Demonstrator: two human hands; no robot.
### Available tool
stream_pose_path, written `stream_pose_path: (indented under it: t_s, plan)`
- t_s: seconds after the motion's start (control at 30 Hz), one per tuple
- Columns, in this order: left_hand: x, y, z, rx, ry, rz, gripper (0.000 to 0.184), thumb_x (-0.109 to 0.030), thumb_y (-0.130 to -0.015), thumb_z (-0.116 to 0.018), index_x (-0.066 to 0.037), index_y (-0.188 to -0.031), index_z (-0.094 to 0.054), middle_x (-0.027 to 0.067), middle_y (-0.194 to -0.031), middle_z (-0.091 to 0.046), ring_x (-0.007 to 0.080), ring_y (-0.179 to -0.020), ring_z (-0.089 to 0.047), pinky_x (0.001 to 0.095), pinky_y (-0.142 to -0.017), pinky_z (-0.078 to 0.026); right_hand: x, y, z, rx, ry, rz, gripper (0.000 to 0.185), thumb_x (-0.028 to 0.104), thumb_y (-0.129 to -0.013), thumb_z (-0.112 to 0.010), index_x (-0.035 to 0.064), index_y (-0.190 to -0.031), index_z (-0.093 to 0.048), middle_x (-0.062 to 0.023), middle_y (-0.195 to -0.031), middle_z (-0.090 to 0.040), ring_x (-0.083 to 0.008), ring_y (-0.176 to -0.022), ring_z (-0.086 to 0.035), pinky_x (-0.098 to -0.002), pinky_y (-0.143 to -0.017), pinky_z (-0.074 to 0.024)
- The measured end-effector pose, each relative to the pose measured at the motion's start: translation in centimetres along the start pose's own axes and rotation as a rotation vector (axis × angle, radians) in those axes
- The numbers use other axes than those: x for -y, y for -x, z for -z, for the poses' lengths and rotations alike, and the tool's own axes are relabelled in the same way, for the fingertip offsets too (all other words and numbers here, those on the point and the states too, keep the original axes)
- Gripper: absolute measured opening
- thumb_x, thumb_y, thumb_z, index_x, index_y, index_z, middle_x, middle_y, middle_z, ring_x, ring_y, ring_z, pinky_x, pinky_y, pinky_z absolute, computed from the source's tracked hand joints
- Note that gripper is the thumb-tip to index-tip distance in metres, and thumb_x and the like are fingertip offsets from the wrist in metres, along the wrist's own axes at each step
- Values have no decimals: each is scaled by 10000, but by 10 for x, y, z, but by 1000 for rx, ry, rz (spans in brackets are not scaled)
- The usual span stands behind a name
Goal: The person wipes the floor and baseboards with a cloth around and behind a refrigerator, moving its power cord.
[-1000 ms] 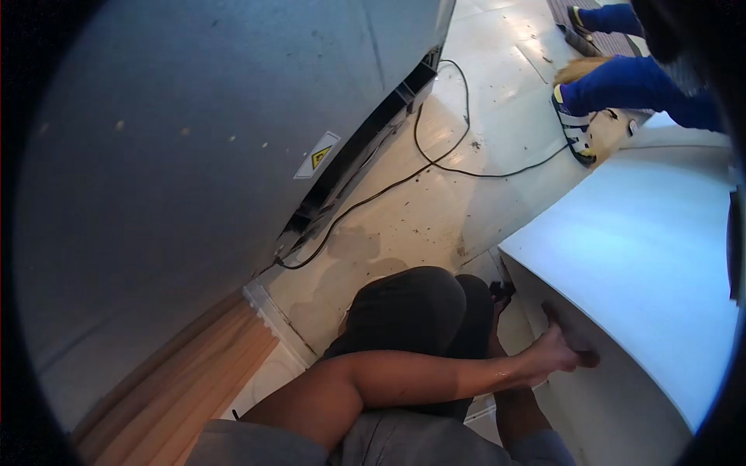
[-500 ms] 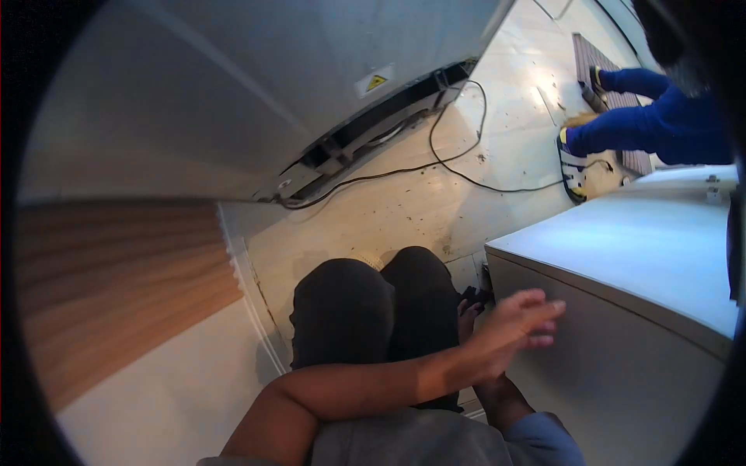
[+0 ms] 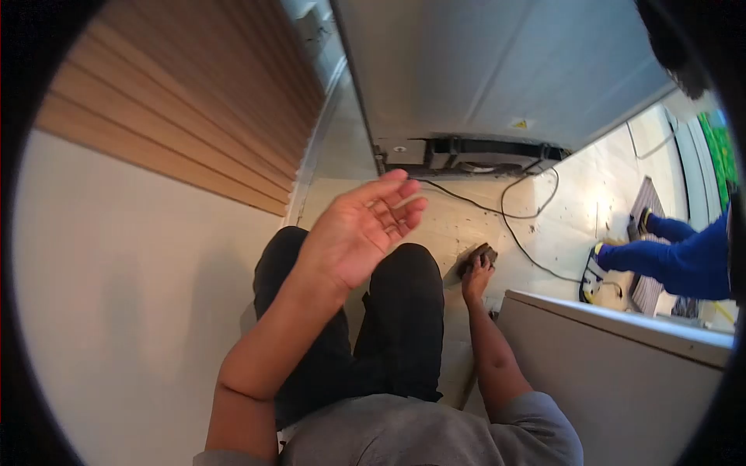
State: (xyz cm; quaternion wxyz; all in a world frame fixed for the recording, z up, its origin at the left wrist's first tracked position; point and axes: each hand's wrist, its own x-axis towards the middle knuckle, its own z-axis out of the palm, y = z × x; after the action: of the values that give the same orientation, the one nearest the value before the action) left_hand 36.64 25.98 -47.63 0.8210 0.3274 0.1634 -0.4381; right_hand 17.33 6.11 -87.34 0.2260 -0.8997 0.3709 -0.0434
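Note:
My left hand [image 3: 361, 233] is raised above my knees, palm showing and fingers loosely curled, with nothing in it. To the right of my knees, my right hand [image 3: 478, 279] reaches down to the floor [image 3: 435, 221]. Its fingers are closed on a dark brown, crumpled cloth [image 3: 477, 259], which looks pressed against the floor. Ahead stands a large grey appliance [image 3: 466, 70] with an open black base vent [image 3: 497, 151] along its bottom edge.
A black cable [image 3: 505, 213] loops across the floor. On the right are a white cabinet [image 3: 590, 342] and a person in blue trousers [image 3: 660, 252] beside a striped mat [image 3: 646, 291]. A wood-slatted panel [image 3: 210, 101] lines the left wall.
My view has turned left. My left hand has swung from the right cabinet to above my knees. My right hand has reached forward, and the dark cloth now shows clearly under it.

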Motion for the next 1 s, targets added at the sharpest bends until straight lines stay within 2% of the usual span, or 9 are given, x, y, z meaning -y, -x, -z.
stream_pose_path:
  t_s: [0.37,0.5,0.57,0.6,0.83,0.87,0.9,0.97,1.0]
  plan:
    - [-85,5,81,-221,81,-202,268,-91,-821,-574,-13,-1070,-513,129,-1055,-552,229,-896,-558,347,-800,-463,38,31,-30,651,824,212,635,131,-813,-528,-76,-1339,-239,-415,-1323,-179,-481,-1235,-269,-458,-901,-306]
    - [-92,64,107,-245,11,-362,249,-135,-842,-556,-16,-1059,-532,124,-1073,-560,223,-886,-568,342,-784,-457,27,31,-53,674,838,226,602,112,-852,-457,-138,-1323,-178,-360,-1195,-434,-482,-1185,-334,-495,-915,-287]
    - [-87,94,118,-401,-151,-571,246,-157,-855,-543,-11,-1054,-540,124,-1063,-571,206,-843,-586,320,-757,-459,5,37,-65,359,946,405,568,114,-852,-440,-139,-1311,-223,-309,-1029,-560,-434,-1048,-460,-549,-942,-252]
    - [-83,108,126,-414,-136,-593,246,-157,-855,-543,-11,-1054,-540,124,-1063,-571,206,-843,-586,320,-757,-459,5,31,-65,488,1057,411,578,103,-840,-454,-147,-1306,-220,-245,-891,-613,-380,-894,-543,-577,-978,-214]
    - [-54,179,152,-565,-196,-617,239,-144,-857,-524,1,-1046,-534,151,-1041,-578,188,-774,-592,304,-728,-462,21,26,-44,565,943,452,554,100,-843,-449,-166,-1284,-244,-182,-853,-640,-349,-861,-599,-570,-1024,-169]
    - [-52,183,151,-552,-229,-630,235,-145,-857,-524,6,-1037,-537,151,-1040,-579,185,-769,-593,301,-725,-461,-43,24,-92,181,1082,592,567,122,-849,-439,-170,-1286,-225,-179,-897,-643,-310,-915,-603,-565,-1029,-158]
    - [-51,186,151,-564,-209,-644,235,-145,-857,-524,6,-1037,-537,151,-1040,-579,185,-769,-593,301,-725,-461,-24,19,-76,174,1089,618,567,122,-849,-439,-170,-1286,-225,-179,-897,-643,-310,-915,-603,-565,-1029,-158]
    - [-55,190,149,-572,-304,-697,225,-137,-860,-518,11,-1029,-539,141,-1026,-585,173,-767,-592,293,-723,-459,17,12,-54,708,965,337,666,137,-770,-494,-167,-1290,-212,-237,-1000,-606,-321,-1016,-566,-507,-1038,-175]
    - [-57,189,152,-575,-306,-712,225,-137,-860,-518,11,-1029,-539,141,-1026,-585,173,-767,-592,293,-723,-459,26,15,-49,677,968,357,680,153,-761,-511,-163,-1289,-222,-222,-1010,-608,-275,-958,-599,-506,-1029,-190]
